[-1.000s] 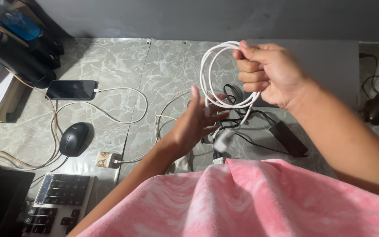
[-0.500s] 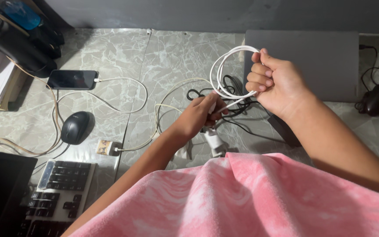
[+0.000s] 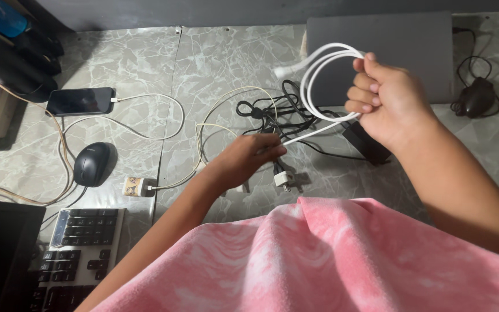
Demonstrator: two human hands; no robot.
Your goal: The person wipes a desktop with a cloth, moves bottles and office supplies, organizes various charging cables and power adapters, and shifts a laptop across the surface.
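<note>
A coiled white cable (image 3: 319,86) is held above the marble surface (image 3: 220,63) by the right hand (image 3: 391,98), whose fingers are curled tight around the loops. Its straight tail is pinched lower down between the closed fingers of the left hand (image 3: 244,162), just above a white plug (image 3: 283,179) and beside tangled black cords (image 3: 272,112).

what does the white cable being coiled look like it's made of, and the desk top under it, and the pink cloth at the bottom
White cable: likely smooth rubbery plastic sheath; it bends in soft loops with a slight sheen in the right hand, its tail at the left hand. Desk top: grey-green veined marble look, stone or laminate, can't tell which. Pink cloth: soft mottled fabric, matte, fuzzy-looking.
</note>
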